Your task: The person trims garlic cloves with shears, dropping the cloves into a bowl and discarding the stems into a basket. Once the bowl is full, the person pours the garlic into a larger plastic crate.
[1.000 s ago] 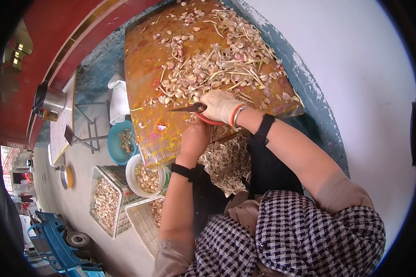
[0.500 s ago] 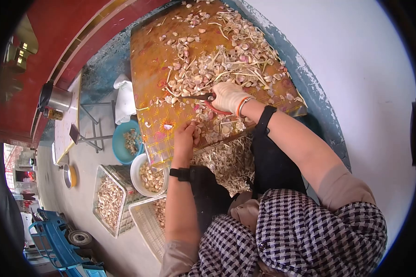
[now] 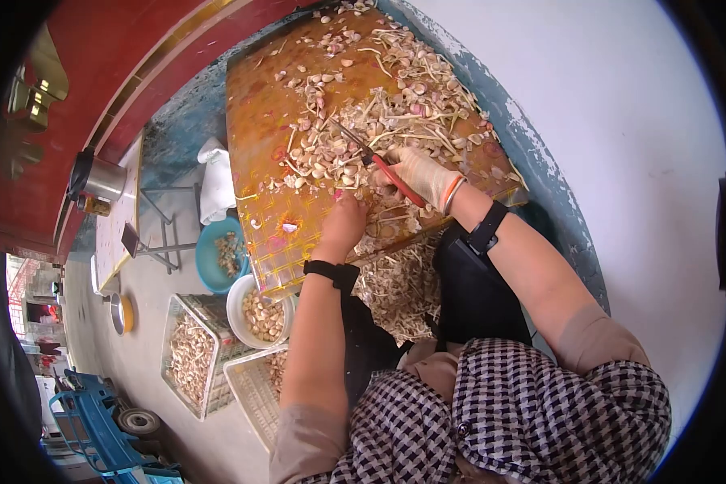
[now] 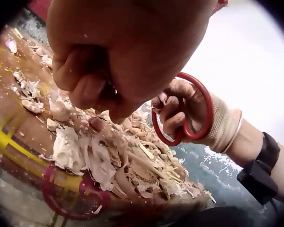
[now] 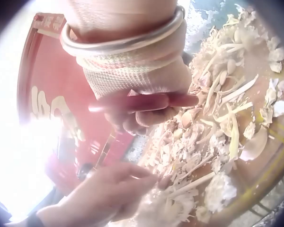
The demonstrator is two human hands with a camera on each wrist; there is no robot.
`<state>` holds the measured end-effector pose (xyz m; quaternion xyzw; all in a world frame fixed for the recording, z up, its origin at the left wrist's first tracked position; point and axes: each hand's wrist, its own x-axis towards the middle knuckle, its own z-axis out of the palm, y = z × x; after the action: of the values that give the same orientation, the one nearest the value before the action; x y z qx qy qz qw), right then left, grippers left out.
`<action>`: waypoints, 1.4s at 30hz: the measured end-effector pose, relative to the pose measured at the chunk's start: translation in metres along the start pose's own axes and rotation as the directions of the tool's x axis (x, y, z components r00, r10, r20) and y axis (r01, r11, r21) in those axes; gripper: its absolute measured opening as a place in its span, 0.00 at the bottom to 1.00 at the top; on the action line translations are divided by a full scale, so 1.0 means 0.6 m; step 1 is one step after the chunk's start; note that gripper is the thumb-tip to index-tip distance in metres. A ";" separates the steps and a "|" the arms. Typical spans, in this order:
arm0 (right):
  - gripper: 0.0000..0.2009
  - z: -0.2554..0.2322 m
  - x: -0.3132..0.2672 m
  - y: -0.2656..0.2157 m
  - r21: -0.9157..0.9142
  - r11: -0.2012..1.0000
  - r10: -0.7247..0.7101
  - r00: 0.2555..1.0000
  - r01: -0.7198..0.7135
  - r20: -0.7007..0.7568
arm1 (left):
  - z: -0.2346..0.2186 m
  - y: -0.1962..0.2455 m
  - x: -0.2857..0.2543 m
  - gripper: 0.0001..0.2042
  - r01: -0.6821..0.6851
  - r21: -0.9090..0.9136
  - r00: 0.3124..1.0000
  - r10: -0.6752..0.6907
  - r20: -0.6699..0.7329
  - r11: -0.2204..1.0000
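Note:
In the head view my right hand [image 3: 419, 173], in a cream knit glove, holds red-handled scissors [image 3: 398, 179], their dark blades pointing up-left over the garlic pile [image 3: 371, 121]. The red handle loops [image 4: 207, 106] stand out around the fingers in the left wrist view. My bare left hand [image 3: 345, 222] is low over the table's near part, to the left of the right hand. Its fingers are bent [image 4: 87, 90] down towards loose skins and cloves [image 4: 80, 151]. A pinkish spot shows at its fingertips; I cannot tell whether they pinch a clove.
Cloves, stalks and papery skins spread over the patterned table [image 3: 258, 113]. Below its left edge are a blue basin [image 3: 206, 258], a white bucket [image 3: 234, 310] of cloves and plastic crates [image 3: 206, 395]. Trimmings heap [image 3: 403, 290] beneath the near edge. A wall [image 3: 621, 121] runs along the right.
The scissors have swung from pointing left to pointing up-left as the right hand turned. My left hand drew back from the scissors, then moved up and right to the edge of the pile.

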<state>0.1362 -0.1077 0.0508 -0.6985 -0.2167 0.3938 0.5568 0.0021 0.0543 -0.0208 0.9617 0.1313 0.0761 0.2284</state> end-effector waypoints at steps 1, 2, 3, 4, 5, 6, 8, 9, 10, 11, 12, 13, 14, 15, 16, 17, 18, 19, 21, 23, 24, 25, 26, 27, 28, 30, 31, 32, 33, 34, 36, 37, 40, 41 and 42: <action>0.09 -0.009 -0.006 0.007 0.207 0.977 0.037 0.994 -0.057 0.099 | -0.006 0.001 0.001 0.14 -0.005 -0.002 1.000 0.005 0.004 1.000; 0.07 -0.013 -0.014 0.016 0.365 0.928 0.035 0.993 -0.073 0.110 | -0.013 0.003 0.004 0.12 0.161 -0.242 0.982 -0.130 0.137 0.957; 0.08 -0.019 -0.028 0.003 0.361 0.927 0.041 0.986 -0.099 0.164 | -0.035 0.018 0.007 0.09 0.338 -0.440 0.930 -0.223 0.293 0.832; 0.07 -0.019 -0.044 -0.008 0.375 0.922 0.040 0.986 -0.098 0.161 | -0.064 0.037 -0.008 0.08 0.492 -0.814 0.870 -0.211 0.446 0.308; 0.07 -0.017 -0.055 -0.014 0.389 0.915 0.041 0.986 -0.101 0.161 | -0.076 0.047 -0.021 0.08 0.491 -0.815 0.871 -0.211 0.444 0.309; 0.07 -0.012 -0.054 -0.010 0.389 0.915 0.040 0.985 -0.103 0.166 | -0.082 0.052 -0.036 0.08 0.462 -0.887 0.877 -0.146 0.458 -0.014; 0.07 0.009 -0.050 0.002 0.480 0.874 -0.035 0.976 -0.075 0.217 | -0.069 0.044 -0.066 0.11 0.395 -0.833 0.897 -0.032 0.440 -0.386; 0.07 0.023 -0.053 -0.004 0.472 0.878 -0.034 0.972 -0.083 0.234 | -0.067 0.047 -0.080 0.11 0.381 -0.837 0.901 -0.047 0.432 -0.393; 0.08 0.039 -0.059 -0.009 0.446 0.893 -0.050 0.968 -0.067 0.245 | -0.064 0.051 -0.093 0.11 0.379 -0.809 0.901 -0.019 0.433 -0.450; 0.09 0.055 -0.066 -0.013 0.420 0.906 -0.066 0.965 -0.049 0.254 | -0.064 0.053 -0.106 0.12 0.378 -0.776 0.902 0.013 0.431 -0.505; 0.08 0.073 -0.085 -0.037 0.293 0.956 -0.070 0.966 -0.006 0.247 | -0.056 0.044 -0.119 0.15 0.369 -0.747 0.919 0.095 0.384 -0.553; 0.08 0.093 -0.102 -0.058 0.160 0.986 -0.076 0.967 0.038 0.241 | -0.072 0.059 -0.131 0.15 0.358 -0.747 0.922 0.086 0.378 -0.559; 0.11 0.116 -0.091 -0.041 0.026 0.995 -0.103 0.972 0.100 0.210 | -0.089 0.076 -0.143 0.16 0.335 -0.739 0.920 0.036 0.389 -0.585; 0.14 0.139 -0.088 -0.036 -0.110 0.981 -0.136 0.973 0.158 0.186 | -0.103 0.085 -0.156 0.18 0.308 -0.730 0.917 -0.016 0.400 -0.610; 0.14 0.151 -0.090 -0.030 -0.117 0.972 -0.182 0.970 0.202 0.161 | -0.092 0.068 -0.168 0.17 0.298 -0.660 0.936 0.076 0.343 -0.689; 0.15 0.163 -0.092 -0.024 -0.125 0.961 -0.230 0.963 0.247 0.138 | -0.090 0.058 -0.180 0.17 0.278 -0.665 0.941 0.058 0.333 -0.694; 0.15 0.166 -0.126 -0.060 -0.094 0.975 -0.190 0.976 0.199 0.105 | -0.090 0.049 -0.193 0.17 0.235 -0.693 0.932 -0.045 0.360 -0.681; 0.16 0.166 -0.160 -0.095 -0.062 0.987 -0.146 0.987 0.151 0.073 | -0.090 0.038 -0.208 0.16 0.194 -0.721 0.912 -0.150 0.383 -0.665; 0.16 0.158 -0.164 -0.069 0.286 0.955 -0.112 0.987 0.075 0.118 | -0.094 0.012 -0.255 0.14 0.165 -0.722 0.890 -0.215 0.403 -0.672; 0.15 0.143 -0.194 -0.052 0.357 0.933 -0.067 0.997 0.049 0.038 | -0.103 -0.008 -0.316 0.13 0.121 -0.747 0.797 -0.385 0.466 -0.654; 0.14 0.128 -0.204 -0.037 0.232 0.972 -0.024 1.000 0.020 0.017 | -0.114 -0.023 -0.353 0.12 0.087 -0.745 0.789 -0.411 0.457 -0.661; 0.13 0.114 -0.218 -0.026 0.219 0.976 0.011 0.999 -0.022 0.051 | -0.125 -0.040 -0.390 0.12 0.036 -0.730 0.799 -0.419 0.431 -0.683; 0.13 0.098 -0.230 -0.002 0.168 0.985 0.036 0.999 -0.040 0.025 | -0.139 -0.057 -0.424 0.12 -0.002 -0.748 0.752 -0.494 0.436 -0.664; 0.12 0.089 -0.243 0.018 0.116 0.991 0.061 0.998 -0.060 -0.012 | -0.153 -0.074 -0.459 0.12 -0.029 -0.763 0.703 -0.556 0.444 -0.646; 0.12 0.093 -0.256 0.030 0.112 0.991 0.072 0.997 -0.069 -0.022 | -0.148 -0.119 -0.505 0.12 -0.078 -0.795 0.656 -0.631 0.413 -0.602; 0.13 0.076 -0.287 0.044 0.129 0.979 0.167 0.985 -0.159 -0.053 | -0.144 -0.187 -0.588 0.11 -0.171 -0.843 0.612 -0.725 0.315 -0.511; 0.14 0.074 -0.300 0.044 0.183 0.970 0.172 0.983 -0.160 -0.056 | -0.107 -0.266 -0.664 0.09 -0.185 -0.866 0.720 -0.664 0.202 -0.465; 0.14 0.070 -0.305 0.048 0.139 0.974 0.187 0.980 -0.177 -0.062 | -0.102 -0.258 -0.685 0.10 -0.111 -0.934 0.438 -0.860 0.260 -0.339; 0.14 0.066 -0.308 0.051 0.100 0.976 0.201 0.978 -0.194 -0.062 | -0.105 -0.252 -0.703 0.13 0.011 -0.975 0.105 -0.969 0.223 -0.223; 0.14 0.063 -0.311 0.050 0.091 0.975 0.213 0.973 -0.205 -0.090 | -0.084 -0.285 -0.755 0.15 0.158 -0.981 0.138 -0.982 0.130 -0.108; 0.14 0.059 -0.312 0.041 0.110 0.976 0.201 0.971 -0.187 -0.130 | -0.069 -0.324 -0.755 0.20 0.301 -0.953 0.202 -0.978 0.042 0.022; 0.13 0.056 -0.310 0.037 0.111 0.978 0.192 0.971 -0.177 -0.142 | -0.067 -0.329 -0.727 0.20 0.483 -0.852 0.207 -0.972 -0.114 0.203; 0.14 0.049 -0.286 0.046 0.138 0.981 0.156 0.977 -0.136 -0.145 | -0.162 -0.167 -0.521 0.15 0.523 -0.708 0.579 -0.808 -0.113 0.474; 0.15 0.050 -0.277 0.045 0.131 0.985 0.128 0.983 -0.111 -0.133 | -0.174 -0.113 -0.448 0.11 0.424 -0.685 0.725 -0.676 -0.135 0.592; 0.15 0.053 -0.270 0.037 0.148 0.982 0.135 0.983 -0.116 -0.128 | -0.173 -0.074 -0.378 0.10 0.397 -0.600 0.820 -0.562 -0.108 0.695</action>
<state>0.0116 -0.2150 0.0775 -0.6954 -0.1050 0.3934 0.5921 -0.2450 0.0709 0.0308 0.7631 0.3838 0.1844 0.4862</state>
